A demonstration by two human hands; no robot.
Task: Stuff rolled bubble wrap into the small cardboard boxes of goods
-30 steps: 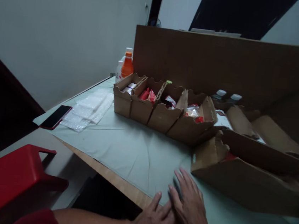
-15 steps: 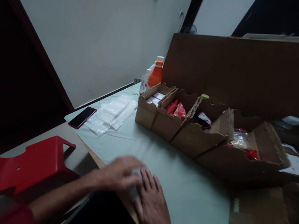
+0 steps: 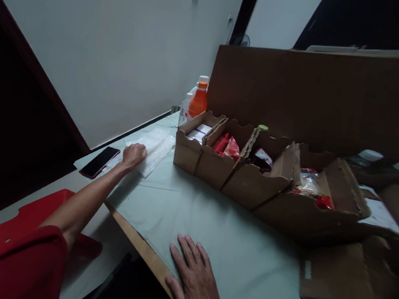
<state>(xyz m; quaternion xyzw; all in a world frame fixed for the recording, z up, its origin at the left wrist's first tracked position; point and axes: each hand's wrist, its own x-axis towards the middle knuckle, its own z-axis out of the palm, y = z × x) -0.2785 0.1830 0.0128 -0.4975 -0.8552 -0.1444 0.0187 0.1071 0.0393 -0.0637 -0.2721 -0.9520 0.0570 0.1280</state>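
My left hand (image 3: 134,156) is stretched out over the clear bubble wrap (image 3: 156,152) at the far left of the table. Its fingers are curled down onto the wrap, and the fingertips are partly hidden. A black-screened phone with a red edge (image 3: 99,162) lies just left of that hand. Near the table's front edge, my right hand (image 3: 196,280) rests palm down on the pale green cloth (image 3: 245,259), fingers extended and slightly apart, holding nothing.
Cardboard bins (image 3: 242,185) with packets and small boxes run along the table's back. Behind their left end stands an orange bottle (image 3: 198,99). A cardboard box (image 3: 336,275) sits at right, and a red plastic stool (image 3: 42,206) beside the table at left.
My left hand has left its place beside the right hand and reached forward and left to the bubble wrap. The right hand stays flat on the cloth. The view has shifted slightly.
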